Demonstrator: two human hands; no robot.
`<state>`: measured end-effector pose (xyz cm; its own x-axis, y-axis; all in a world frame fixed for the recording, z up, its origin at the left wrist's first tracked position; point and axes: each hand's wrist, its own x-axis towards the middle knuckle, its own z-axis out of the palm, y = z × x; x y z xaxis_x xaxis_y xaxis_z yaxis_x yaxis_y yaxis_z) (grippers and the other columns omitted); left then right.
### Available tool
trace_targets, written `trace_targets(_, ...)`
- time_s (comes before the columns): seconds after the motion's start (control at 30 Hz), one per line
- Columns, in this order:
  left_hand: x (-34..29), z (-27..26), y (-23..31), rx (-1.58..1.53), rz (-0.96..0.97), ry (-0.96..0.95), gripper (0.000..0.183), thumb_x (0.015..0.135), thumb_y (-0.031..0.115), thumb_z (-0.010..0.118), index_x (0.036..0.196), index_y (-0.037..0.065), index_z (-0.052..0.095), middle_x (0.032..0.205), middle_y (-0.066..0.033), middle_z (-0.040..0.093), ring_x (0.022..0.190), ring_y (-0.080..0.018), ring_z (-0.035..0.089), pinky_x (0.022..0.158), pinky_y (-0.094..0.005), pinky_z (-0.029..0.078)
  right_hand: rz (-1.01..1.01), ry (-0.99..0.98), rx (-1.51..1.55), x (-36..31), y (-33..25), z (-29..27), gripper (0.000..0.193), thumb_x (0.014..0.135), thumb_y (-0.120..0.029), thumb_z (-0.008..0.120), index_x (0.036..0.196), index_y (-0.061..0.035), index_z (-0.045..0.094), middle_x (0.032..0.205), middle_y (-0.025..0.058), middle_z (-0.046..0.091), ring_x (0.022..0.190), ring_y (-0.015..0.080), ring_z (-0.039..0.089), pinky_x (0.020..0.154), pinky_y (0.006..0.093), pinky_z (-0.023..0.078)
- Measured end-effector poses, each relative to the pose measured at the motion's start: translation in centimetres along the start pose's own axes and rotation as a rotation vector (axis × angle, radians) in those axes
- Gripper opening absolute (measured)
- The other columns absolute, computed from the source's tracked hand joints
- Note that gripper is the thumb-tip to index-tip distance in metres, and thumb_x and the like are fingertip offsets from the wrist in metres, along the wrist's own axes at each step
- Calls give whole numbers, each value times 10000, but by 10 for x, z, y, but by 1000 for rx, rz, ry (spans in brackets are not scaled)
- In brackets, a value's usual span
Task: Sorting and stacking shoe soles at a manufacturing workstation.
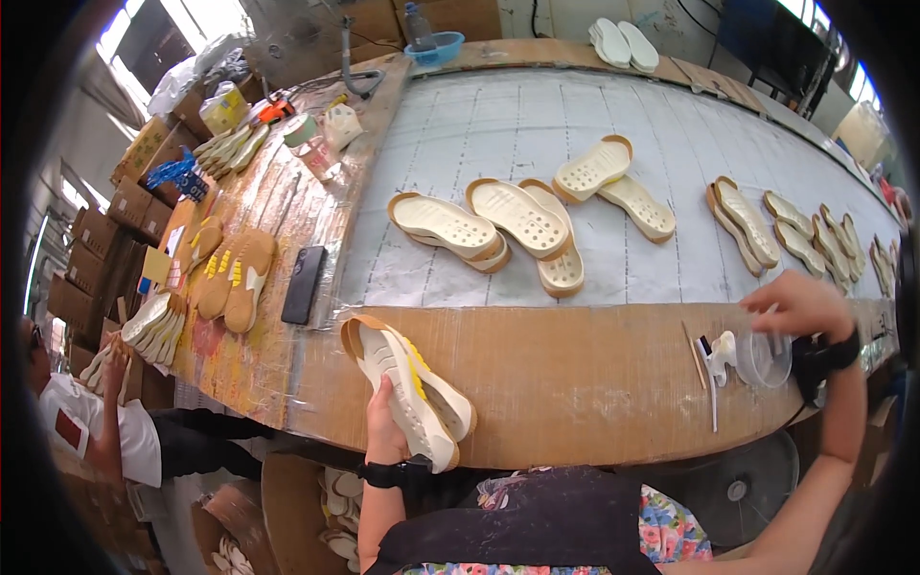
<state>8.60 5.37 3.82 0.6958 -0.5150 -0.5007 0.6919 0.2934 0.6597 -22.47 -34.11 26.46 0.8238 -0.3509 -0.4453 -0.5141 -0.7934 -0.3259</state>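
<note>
1. Left hand [385,426]: wrapped around the lower edge of a cream rubber shoe sole with yellow inserts [407,388], fingers on its underside; a black wristband sits on the wrist.
2. That cream and yellow sole: long, tan-rimmed at the heel end, grooved pale tread face up, yellow patches along one side. It lies slanted across the near edge of the desk [575,383], toe end overhanging toward the person. A second, similar sole appears to sit beneath it.
3. Right hand [800,305]: fingers curled down onto the rim of a small clear plastic cup [764,357] at the desk's near right edge; whether the cup is lifted cannot be told. Black wristband on this wrist too.
4. Beside the cup: a white-handled brush [717,356] and a thin wooden stick [694,353], lying on the brown cardboard strip.
5. Open room: the cardboard strip between the two hands is bare.
6. Beyond it, on the pale grey sheet: pairs of cream perforated insoles with tan rims [517,222], stacked crosswise, with more running off to the right.
7. Left margin: a black phone [304,284] near the sheet's edge.
</note>
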Motion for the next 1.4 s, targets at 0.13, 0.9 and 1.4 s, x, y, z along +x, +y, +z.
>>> trace_targets(0.13, 42, 14, -31, 72, -16, -147, 439, 891, 305, 471, 1203, 4, 403, 1080, -114, 543, 951, -224, 547, 819, -359, 456, 53, -12, -207, -31, -80, -54, 392, 741, -301, 642, 971, 14, 611, 781, 146, 639, 698, 254, 625, 630, 301, 483)
trace_targets(0.9, -29, 16, -6, 266, 142, -92, 583, 786, -39, 531, 1287, 24, 239, 1201, -121, 424, 1094, -212, 448, 933, -336, 367, -43, 539, 1005, 305, -55, 179, 289, 806, -121, 494, 1051, 33, 501, 941, 121, 593, 832, 184, 563, 692, 313, 445)
trace_targets(1.4, -100, 80, 8, 446, 515, -65, 537, 814, -9, 510, 1287, -25, 256, 1316, -175, 271, 1210, -210, 303, 964, -297, 307, -67, 194, 1866, 284, -89, 176, 316, 765, -119, 539, 1009, 81, 524, 960, 145, 584, 828, 188, 580, 699, 294, 463)
